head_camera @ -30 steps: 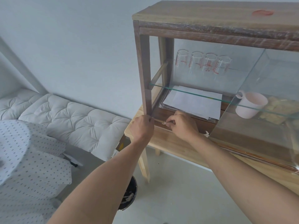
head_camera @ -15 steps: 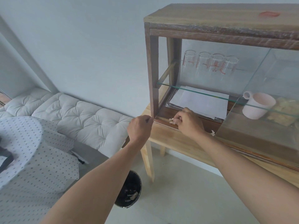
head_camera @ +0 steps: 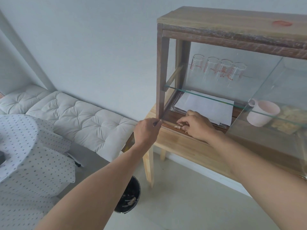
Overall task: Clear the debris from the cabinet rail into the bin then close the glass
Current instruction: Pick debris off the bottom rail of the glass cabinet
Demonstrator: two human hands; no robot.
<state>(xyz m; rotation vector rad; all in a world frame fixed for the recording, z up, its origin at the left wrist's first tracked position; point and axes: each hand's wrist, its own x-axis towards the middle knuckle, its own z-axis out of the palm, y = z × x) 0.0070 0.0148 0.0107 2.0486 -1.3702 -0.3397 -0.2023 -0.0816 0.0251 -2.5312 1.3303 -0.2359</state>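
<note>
The wooden cabinet (head_camera: 162, 77) stands on a light wood table, its sliding glass (head_camera: 269, 103) pushed to the right so the left half is open. A few pale crumbs of debris (head_camera: 177, 126) lie on the dark bottom rail (head_camera: 167, 125). My right hand (head_camera: 196, 126) rests on the rail with its fingers apart and bent down, fingertips touching the crumbs. My left hand (head_camera: 147, 130) is curled shut at the foot of the cabinet's left post, thumb pressed to forefinger; nothing shows in it. A black bin (head_camera: 132, 190) holding scraps stands on the floor below, partly hidden by my left forearm.
Inside the cabinet are white papers (head_camera: 207, 107), a glass shelf (head_camera: 199, 95), several beakers (head_camera: 217, 68), a pink mug (head_camera: 262, 113) and yellowish lumps behind the glass. A tufted white cushion (head_camera: 79, 117) and dotted cloth (head_camera: 28, 146) lie left. The table leg (head_camera: 148, 165) stands by the bin.
My right hand has slid right along the rail and spread its fingers, and loose crumbs now show at its fingertips. The left hand stays at the post. The view shifted, showing more of the bin.
</note>
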